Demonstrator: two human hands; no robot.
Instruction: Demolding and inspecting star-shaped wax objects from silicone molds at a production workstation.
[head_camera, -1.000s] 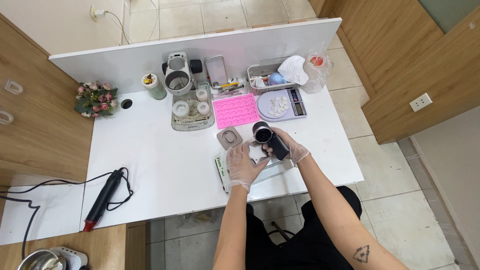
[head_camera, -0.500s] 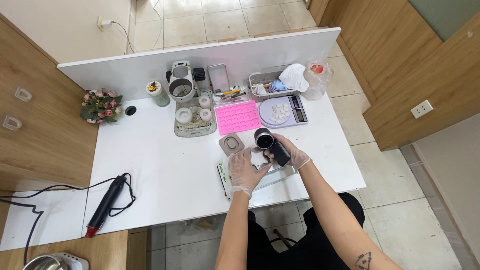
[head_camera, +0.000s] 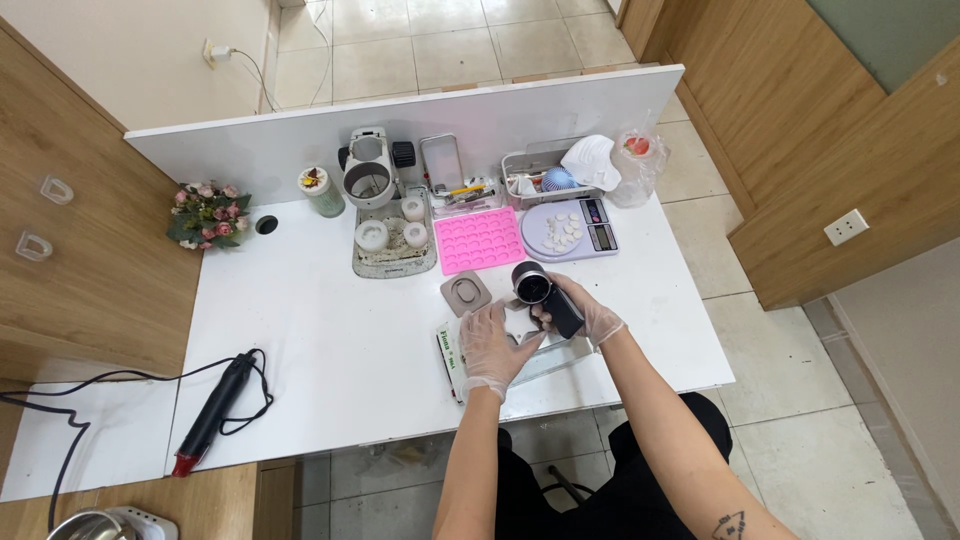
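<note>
My right hand (head_camera: 585, 315), in a thin clear glove, grips a small dark metal cup with a black handle (head_camera: 540, 290), tilted over a white star-shaped mould (head_camera: 517, 322). My left hand (head_camera: 495, 345), also gloved, rests flat on the table and holds the star mould steady from the left. Both hands are over a clear tray or box with a green-edged card (head_camera: 452, 352) at the table's front edge. A small brown oval mould (head_camera: 466, 294) lies just left of the cup.
A pink silicone mould (head_camera: 478, 240), a round scale with white pieces (head_camera: 567, 229), a grey tray with white candles (head_camera: 390, 240) and a melting pot (head_camera: 367, 180) stand at the back. Flowers (head_camera: 207, 212) sit at the left. A red-tipped heat tool with cord (head_camera: 215, 410) lies front left.
The view has shifted slightly. My hands stay in the same place, right hand still tilting the cup over the star mould.
</note>
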